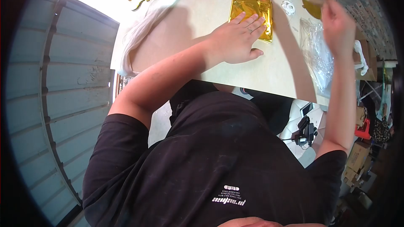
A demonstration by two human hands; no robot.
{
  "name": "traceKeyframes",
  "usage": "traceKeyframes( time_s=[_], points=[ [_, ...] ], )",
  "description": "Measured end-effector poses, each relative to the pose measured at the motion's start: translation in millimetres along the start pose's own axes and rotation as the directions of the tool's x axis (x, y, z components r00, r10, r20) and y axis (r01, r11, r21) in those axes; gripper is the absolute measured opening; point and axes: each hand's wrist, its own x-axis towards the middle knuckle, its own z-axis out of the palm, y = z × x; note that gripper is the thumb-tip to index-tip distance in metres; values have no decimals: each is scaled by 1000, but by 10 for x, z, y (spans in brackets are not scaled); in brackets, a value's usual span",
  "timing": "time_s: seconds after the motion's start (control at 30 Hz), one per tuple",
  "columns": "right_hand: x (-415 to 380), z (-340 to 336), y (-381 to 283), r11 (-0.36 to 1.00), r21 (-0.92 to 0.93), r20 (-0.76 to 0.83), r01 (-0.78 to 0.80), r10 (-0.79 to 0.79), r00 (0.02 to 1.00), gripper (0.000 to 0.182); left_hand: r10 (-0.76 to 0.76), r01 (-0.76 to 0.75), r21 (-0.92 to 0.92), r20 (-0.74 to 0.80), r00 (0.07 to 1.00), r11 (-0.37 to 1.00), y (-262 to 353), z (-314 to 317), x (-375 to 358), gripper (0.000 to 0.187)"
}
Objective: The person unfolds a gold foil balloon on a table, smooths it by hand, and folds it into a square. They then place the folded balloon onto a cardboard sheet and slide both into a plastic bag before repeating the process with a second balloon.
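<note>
Our left hand (237,38) lies flat, open, pinning the gold foil sheet (251,1) on the table (185,29). Farther off, our blurred right hand (336,25) lifts something tan; its grip we cannot tell. Next: keep foil steady.

Gold foil sheet (252,4), crinkled, flat on pale table, left hand pressing

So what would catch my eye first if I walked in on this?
Probably the shiny gold foil sheet at the top of the pale table, pinned flat under the left hand. Next, the right hand, blurred and raised over crinkled clear plastic wrap at the table's right edge.
</note>
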Motion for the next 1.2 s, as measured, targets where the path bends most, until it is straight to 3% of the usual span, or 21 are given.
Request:
traceKeyframes(
  time_s=[0.07, 0.1, 0.17, 0.23, 0.33, 0.43, 0.47, 0.63, 0.73, 0.77, 0.8, 0.83, 0.9, 0.97, 1.03, 1.1, 1.17, 1.2],
  points=[
    [-349, 193, -108, 920, 187, -91, 344, -332, 939, 35, -5, 6, -7, 11, 1000, 1000, 2, 15, 4, 80],
    [-510, 207, -219, 955, 148, 81, 256, -269, 960, 37, 12, -11, 20, -52, 999, 1000, -14, 47, 5, 77],
    [-731, 348, -306, 909, 204, 100, 363, -388, 916, 42, 34, -28, 48, -117, 993, 998, 7, -44, 16, 73],
    [-828, 474, -325, 874, 245, 79, 419, -448, 890, 43, -7, 19, -123, 95, 995, 992, 56, -337, 39, 70],
    [-851, 482, -333, 914, 283, 198, 289, -351, 915, 45, 9, -7, -76, 29, 1000, 997, -1, -69, 11, 66],
    [-735, 584, -254, 908, 308, 161, 286, -346, 925, 43, -1, 3, -31, 66, 998, 1000, 17, -36, 0, 74],
    [-694, 591, -223, 909, 306, 160, 284, -343, 926, 43, -18, 18, -10, 13, 1000, 1000, 34, -19, -10, 76],
    [-625, 367, -269, 920, 383, 136, 90, -152, 979, 39, 6, -1, 56, -103, 995, 998, 47, -78, 3, 79],
    [-717, 227, -268, 930, 339, 30, 145, -164, 986, 41, 71, -51, 99, -211, 975, 994, 88, -158, -20, 67],
    [-761, 218, -256, 930, 339, 32, 142, -162, 986, 41, 175, -132, 177, -251, 952, 975, 102, -185, -42, 58],
    [-806, 233, -244, 940, 256, -5, 227, -234, 972, 43, 279, -207, 258, -282, 918, 944, 106, -214, -74, 49],
    [-863, 244, -225, 937, 167, -39, 307, -305, 952, 44, 283, -212, 259, -280, 917, 942, 135, -248, -137, 49],
    [-1023, 275, -233, 929, 156, -5, 336, -339, 941, 46, 265, -282, -47, -223, 938, 958, 264, -388, -346, 36],
    [-1153, 347, -281, 917, 150, 27, 371, -379, 925, 49, 286, -310, -76, -226, 931, 948, 350, -472, -562, 33],
    [-1279, 447, -329, 892, 199, 69, 405, -425, 902, 51, 282, -368, -209, -352, 893, 906, 427, -550, -729, 30],
    [-1343, 562, -329, 886, 226, 86, 405, -433, 898, 49, 259, -362, -233, -377, 889, 903, 428, -621, -761, 28],
    [-1366, 649, -326, 882, 211, 108, 422, -450, 886, 47, 119, -250, -284, -410, 904, 926, 378, -688, -733, 34],
    [-1362, 666, -331, 880, 213, 107, 424, -452, 886, 47, 117, -248, -282, -410, 905, 927, 331, -703, -683, 34]
  ],
)
